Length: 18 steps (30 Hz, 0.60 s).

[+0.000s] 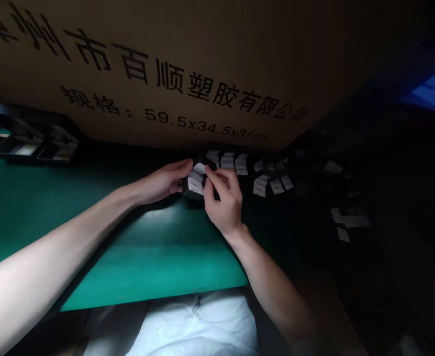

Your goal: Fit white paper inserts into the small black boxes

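Note:
A small black box with a white lining [195, 182] is lifted open just above the green table, in front of the big carton. My left hand [165, 180] is closed around its left side, with the thumb along the upper edge. On the other side, my right hand [224, 198] has its thumb and index finger bent against the box's white inside, at the raised part. Whether those fingertips also pinch a separate small piece cannot be made out. Similar small boxes with white insides [234, 162] stand right behind my hands.
A large printed cardboard carton [146, 99] walls off the back of the green table [158, 267]. More white-lined boxes [272, 183] are spread to the right, in deep shadow. Two open black boxes [39, 143] sit at the far left. The table's front edge is near my lap.

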Tool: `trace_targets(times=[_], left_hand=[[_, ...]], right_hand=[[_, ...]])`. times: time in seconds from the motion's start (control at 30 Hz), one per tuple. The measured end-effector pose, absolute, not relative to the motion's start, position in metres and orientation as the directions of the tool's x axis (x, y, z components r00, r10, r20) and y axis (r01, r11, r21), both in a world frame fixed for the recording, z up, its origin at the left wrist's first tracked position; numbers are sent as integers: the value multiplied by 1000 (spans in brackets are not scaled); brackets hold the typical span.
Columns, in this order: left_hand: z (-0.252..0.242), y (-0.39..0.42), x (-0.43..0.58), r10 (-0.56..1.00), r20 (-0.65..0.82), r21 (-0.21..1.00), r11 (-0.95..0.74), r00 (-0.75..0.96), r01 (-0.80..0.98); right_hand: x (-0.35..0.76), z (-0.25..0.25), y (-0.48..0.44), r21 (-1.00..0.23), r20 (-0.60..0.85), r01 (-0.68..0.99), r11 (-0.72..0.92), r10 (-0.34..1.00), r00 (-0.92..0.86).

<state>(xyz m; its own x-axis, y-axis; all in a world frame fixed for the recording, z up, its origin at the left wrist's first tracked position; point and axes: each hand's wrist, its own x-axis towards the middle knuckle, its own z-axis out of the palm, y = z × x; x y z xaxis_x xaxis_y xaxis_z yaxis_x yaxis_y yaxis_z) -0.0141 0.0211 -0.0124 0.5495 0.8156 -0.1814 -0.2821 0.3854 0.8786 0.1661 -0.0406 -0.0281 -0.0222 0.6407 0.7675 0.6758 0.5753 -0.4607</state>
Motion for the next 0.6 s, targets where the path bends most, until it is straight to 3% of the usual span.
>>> trace_targets(times=[0.6], left_hand=[[-10, 21, -13, 827, -231, 870, 412, 513, -272]], right_hand=[[169, -29, -40, -449, 753, 661, 601, 653, -83]])
